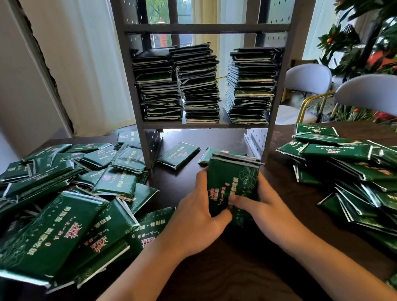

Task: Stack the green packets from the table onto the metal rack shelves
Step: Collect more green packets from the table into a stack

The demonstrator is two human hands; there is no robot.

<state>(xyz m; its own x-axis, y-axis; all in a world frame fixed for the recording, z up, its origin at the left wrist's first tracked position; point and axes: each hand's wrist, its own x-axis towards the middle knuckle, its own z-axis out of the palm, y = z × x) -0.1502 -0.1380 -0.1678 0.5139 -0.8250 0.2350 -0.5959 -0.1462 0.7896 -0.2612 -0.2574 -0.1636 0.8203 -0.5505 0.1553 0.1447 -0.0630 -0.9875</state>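
Glossy green foil fills both hands: the left hand (pixel 198 211) and right hand (pixel 257 205) curl round a small bundle (pixel 232 181) of packets, held just above the table (pixel 224 261) before the rack (pixel 205 124). Thin, flat and light, the packets look slick and likely to slide apart; squeezing the long edges from both sides seems safest. Loose heaps (pixel 63 206) lie left and right. Three tall stacks (pixel 197 84) stand on the grey metal shelf.

A: Held bundle of packets (pixel 232 183) sits just in front of the metal rack (pixel 205 124), gripped by left hand (pixel 197 211) and right hand (pixel 262 207).

B: Three stacks (pixel 198 84) on the rack's shelf; loose piles (pixel 62 195) flank it.
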